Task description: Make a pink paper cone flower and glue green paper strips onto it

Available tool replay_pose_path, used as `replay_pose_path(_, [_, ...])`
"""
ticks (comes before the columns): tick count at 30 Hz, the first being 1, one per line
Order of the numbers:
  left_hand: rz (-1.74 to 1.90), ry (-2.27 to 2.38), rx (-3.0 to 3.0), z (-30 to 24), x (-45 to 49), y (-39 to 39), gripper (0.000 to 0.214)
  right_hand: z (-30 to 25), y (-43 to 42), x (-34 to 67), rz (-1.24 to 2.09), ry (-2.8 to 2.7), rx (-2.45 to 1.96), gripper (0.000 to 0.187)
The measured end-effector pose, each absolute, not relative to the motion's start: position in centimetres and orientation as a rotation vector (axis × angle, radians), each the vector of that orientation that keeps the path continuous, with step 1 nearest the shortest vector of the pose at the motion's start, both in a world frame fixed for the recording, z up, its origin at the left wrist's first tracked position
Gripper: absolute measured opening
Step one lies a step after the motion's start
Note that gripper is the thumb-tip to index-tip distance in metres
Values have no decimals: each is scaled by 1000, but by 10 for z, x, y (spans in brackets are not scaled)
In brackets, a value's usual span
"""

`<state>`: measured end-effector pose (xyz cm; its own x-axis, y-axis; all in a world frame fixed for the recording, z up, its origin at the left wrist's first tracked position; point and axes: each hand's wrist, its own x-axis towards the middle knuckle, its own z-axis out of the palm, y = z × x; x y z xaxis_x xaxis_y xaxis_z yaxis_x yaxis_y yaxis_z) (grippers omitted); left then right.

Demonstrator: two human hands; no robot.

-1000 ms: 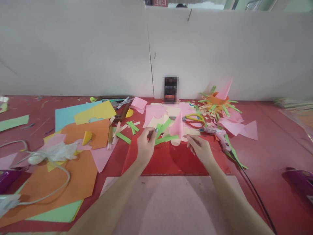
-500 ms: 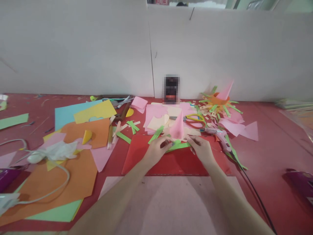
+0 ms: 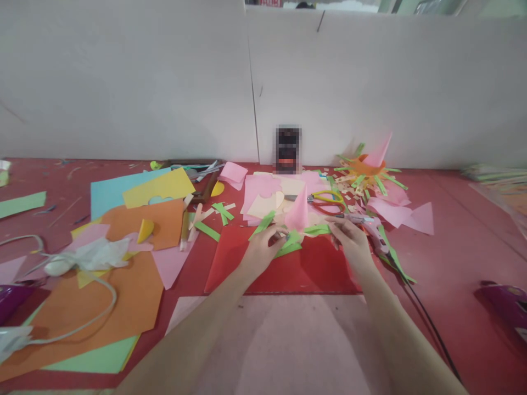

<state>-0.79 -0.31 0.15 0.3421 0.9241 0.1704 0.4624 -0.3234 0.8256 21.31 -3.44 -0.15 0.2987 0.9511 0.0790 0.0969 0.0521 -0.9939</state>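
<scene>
Left hand (image 3: 263, 245) and right hand (image 3: 352, 241): pinching green strips (image 3: 293, 239)
Each hand is holding one strip in a narrow finger pinch; both strips are sitting just beside the pink cone (image 3: 297, 213), near the red sheet (image 3: 317, 269).

On the red table (image 3: 461, 247) lie a blue sheet (image 3: 105, 195), a red board (image 3: 317, 269), a green strip (image 3: 22, 204), a purple tool (image 3: 504, 307) and, blurred at far right, possibly stacked paper (image 3: 496, 178).
</scene>
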Motion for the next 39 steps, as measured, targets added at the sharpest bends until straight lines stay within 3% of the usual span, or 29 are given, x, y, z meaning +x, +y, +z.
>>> replay_pose_path(21, [668, 1126, 1970, 7, -7, -7, 14, 12, -34, 229, 970, -980, -1397, 30])
replay_pose_path(32, [778, 1176, 1965, 2, -7, -4, 15, -6, -30, 217, 1078, -1064, -1405, 34])
replay_pose_path(39, [622, 1002, 1617, -2, -6, -7, 18, -8, -26, 207, 1085, -1124, -1454, 40])
